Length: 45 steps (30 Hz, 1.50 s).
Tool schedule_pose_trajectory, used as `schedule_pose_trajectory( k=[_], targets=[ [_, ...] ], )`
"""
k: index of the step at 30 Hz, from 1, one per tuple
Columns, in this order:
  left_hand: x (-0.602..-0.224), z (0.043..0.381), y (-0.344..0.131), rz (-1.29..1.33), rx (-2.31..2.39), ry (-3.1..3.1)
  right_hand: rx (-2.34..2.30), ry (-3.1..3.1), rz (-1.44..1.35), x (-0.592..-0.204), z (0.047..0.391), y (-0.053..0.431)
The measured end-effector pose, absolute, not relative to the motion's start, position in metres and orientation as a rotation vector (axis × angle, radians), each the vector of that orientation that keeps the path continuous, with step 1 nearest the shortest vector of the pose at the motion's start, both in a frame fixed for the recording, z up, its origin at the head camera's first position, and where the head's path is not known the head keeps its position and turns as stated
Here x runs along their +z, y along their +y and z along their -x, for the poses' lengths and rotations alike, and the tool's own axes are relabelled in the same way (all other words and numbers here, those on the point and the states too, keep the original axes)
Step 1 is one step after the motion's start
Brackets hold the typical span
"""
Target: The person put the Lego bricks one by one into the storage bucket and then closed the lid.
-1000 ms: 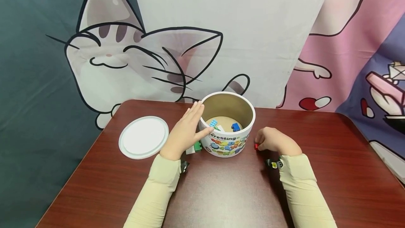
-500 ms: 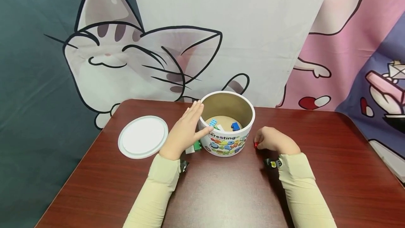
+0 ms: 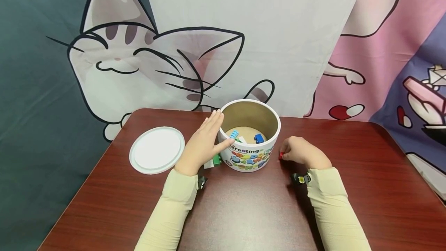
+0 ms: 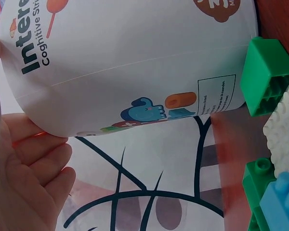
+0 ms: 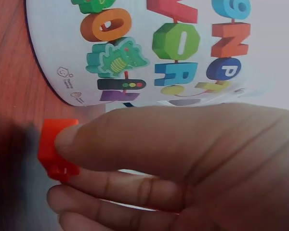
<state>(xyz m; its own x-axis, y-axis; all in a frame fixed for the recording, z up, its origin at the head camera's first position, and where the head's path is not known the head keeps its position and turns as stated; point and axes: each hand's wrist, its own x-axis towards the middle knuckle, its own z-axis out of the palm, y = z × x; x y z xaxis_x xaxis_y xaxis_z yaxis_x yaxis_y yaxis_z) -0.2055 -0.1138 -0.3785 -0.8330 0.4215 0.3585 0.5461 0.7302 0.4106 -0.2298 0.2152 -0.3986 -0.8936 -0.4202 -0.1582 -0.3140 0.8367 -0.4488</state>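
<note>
One red brick (image 5: 48,139) pinched by right hand (image 3: 301,152); spread left hand (image 3: 201,145) touches bucket (image 3: 249,159)

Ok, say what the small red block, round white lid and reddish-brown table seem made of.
Small red block: probably smooth plastic, with a moulded stud. Round white lid: likely matte plastic, its rim raised. Reddish-brown table: wood or printed laminate, glossy, showing grain.

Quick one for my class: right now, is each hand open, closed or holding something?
Left hand: open, touching the white printed tub.
Right hand: closed, pinching a red toy building brick.
</note>
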Motion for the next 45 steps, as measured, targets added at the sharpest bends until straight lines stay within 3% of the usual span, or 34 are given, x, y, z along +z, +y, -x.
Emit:
schedule_pose_trajectory(
  k=[26, 45],
  targets=[
    [-0.381, 0.207, -0.114, 0.766, -0.739, -2.676, -0.857, 3.150, 0.594, -0.379, 0.227, 0.216],
    [-0.380, 0.206, -0.113, 0.778, -0.746, -2.658, -1.506, 3.489, 0.545, -0.371, 0.218, 0.197]
  ],
)
